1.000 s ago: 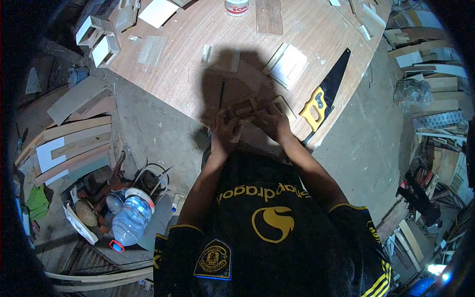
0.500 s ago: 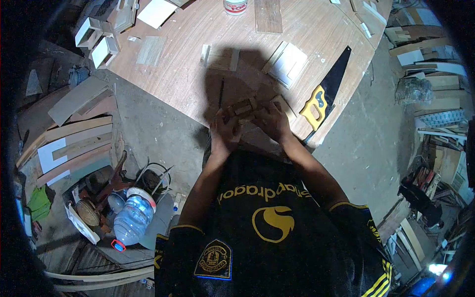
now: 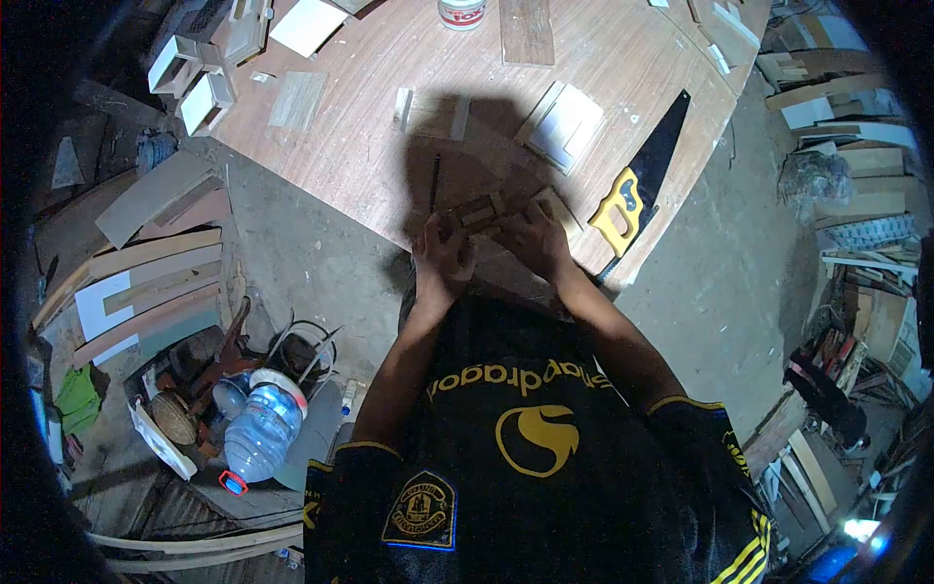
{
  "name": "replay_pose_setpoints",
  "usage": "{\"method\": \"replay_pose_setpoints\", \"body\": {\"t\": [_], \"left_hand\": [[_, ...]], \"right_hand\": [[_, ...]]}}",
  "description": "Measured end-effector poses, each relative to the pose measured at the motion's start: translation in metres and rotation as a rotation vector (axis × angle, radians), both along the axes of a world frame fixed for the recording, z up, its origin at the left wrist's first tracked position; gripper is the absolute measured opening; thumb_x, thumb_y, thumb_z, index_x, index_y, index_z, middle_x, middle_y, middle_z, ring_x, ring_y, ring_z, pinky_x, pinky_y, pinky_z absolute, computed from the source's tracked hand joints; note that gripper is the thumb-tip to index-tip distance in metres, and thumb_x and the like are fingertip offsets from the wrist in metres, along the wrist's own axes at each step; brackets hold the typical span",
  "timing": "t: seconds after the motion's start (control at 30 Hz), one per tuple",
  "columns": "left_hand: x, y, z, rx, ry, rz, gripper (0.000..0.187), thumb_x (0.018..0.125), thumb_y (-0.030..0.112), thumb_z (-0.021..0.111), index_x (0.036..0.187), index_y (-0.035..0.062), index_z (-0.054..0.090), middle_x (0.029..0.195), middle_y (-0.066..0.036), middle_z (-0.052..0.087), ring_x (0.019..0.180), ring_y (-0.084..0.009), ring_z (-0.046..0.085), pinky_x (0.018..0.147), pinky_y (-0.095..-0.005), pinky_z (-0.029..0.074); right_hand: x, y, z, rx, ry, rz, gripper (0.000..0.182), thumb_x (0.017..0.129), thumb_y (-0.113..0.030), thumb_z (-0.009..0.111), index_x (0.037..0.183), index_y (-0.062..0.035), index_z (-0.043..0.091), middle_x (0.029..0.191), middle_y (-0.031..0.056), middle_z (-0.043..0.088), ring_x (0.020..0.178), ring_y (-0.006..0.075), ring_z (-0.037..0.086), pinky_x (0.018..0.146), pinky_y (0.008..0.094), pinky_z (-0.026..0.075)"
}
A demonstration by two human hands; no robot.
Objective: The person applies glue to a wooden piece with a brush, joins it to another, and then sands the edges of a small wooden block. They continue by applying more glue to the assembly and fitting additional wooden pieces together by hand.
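Observation:
A small rectangular wooden frame (image 3: 477,211) lies in shadow at the near edge of the wooden table (image 3: 375,185). My left hand (image 3: 445,255) grips its left end with curled fingers. At its right end, my right hand (image 3: 534,238) has its fingers closed on the same piece. Just beyond my right fingers is a pale wood block (image 3: 559,207). A dark thin rod (image 3: 436,182) lies past my left hand. The yellow-handled handsaw (image 3: 637,180) rests to the right, touched by neither hand.
Farther up the table are a stacked pale panel piece (image 3: 562,127), a flat board (image 3: 298,99), a wooden strip (image 3: 526,31) and a white tub (image 3: 461,13). On the floor at left stand a large water bottle (image 3: 261,433) and wood offcuts (image 3: 146,292). Boards line the right side.
Both hands stay on the small frame, which looks tilted very slightly differently. Nothing else on the table has visibly moved.

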State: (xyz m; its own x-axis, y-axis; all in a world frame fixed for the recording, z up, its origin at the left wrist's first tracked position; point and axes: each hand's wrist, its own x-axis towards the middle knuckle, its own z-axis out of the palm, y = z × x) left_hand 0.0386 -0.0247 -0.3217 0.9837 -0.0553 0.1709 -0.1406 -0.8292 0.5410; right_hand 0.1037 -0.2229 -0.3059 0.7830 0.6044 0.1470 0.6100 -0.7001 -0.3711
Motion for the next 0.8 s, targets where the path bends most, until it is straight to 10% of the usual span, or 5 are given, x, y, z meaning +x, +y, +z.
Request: {"method": "replay_pose_setpoints", "body": {"t": [0.43, 0.53, 0.6, 0.8], "left_hand": [[-0.002, -0.002, 0.006, -0.045, 0.003, 0.067, 0.035, 0.076, 0.02, 0.067, 0.108, 0.0054, 0.064, 0.118, -0.025, 0.05, 0.104, -0.0415, 0.055, 0.086, -0.0481, 0.048], [-0.003, -0.004, 0.005, -0.021, -0.025, 0.068, 0.037, 0.076, 0.021, 0.067, 0.109, 0.0047, 0.064, 0.118, -0.025, 0.05, 0.105, -0.042, 0.055, 0.087, -0.0486, 0.048], [-0.002, -0.005, 0.004, -0.006, -0.052, 0.085, 0.036, 0.076, 0.021, 0.067, 0.108, 0.0046, 0.064, 0.118, -0.025, 0.05, 0.105, -0.0421, 0.055, 0.087, -0.0488, 0.048], [-0.001, -0.003, 0.005, -0.062, 0.006, 0.037, 0.028, 0.073, 0.018, 0.068, 0.098, 0.0061, 0.065, 0.118, -0.023, 0.051, 0.106, -0.0414, 0.055, 0.087, -0.0485, 0.048]], "right_hand": [[0.003, 0.001, 0.006, 0.042, 0.019, 0.001, 0.021, 0.079, -0.028, 0.072, 0.099, -0.0208, 0.069, 0.106, 0.0085, 0.06, 0.103, 0.0286, 0.056, 0.087, 0.0422, 0.047], [0.003, 0.0, 0.008, -0.173, 0.112, 0.098, 0.044, 0.091, -0.029, 0.051, 0.133, -0.0155, 0.051, 0.138, 0.0066, 0.049, 0.124, 0.0276, 0.046, 0.101, 0.0435, 0.039], [0.006, 0.006, 0.021, 0.032, 0.034, 0.017, 0.02, 0.08, -0.027, 0.07, 0.099, -0.0215, 0.068, 0.103, 0.0065, 0.058, 0.104, 0.0261, 0.055, 0.088, 0.0409, 0.045], [0.002, 0.002, 0.004, 0.06, 0.037, -0.011, 0.02, 0.079, -0.028, 0.071, 0.099, -0.0221, 0.068, 0.102, 0.0055, 0.058, 0.102, 0.025, 0.054, 0.088, 0.039, 0.045]]}}
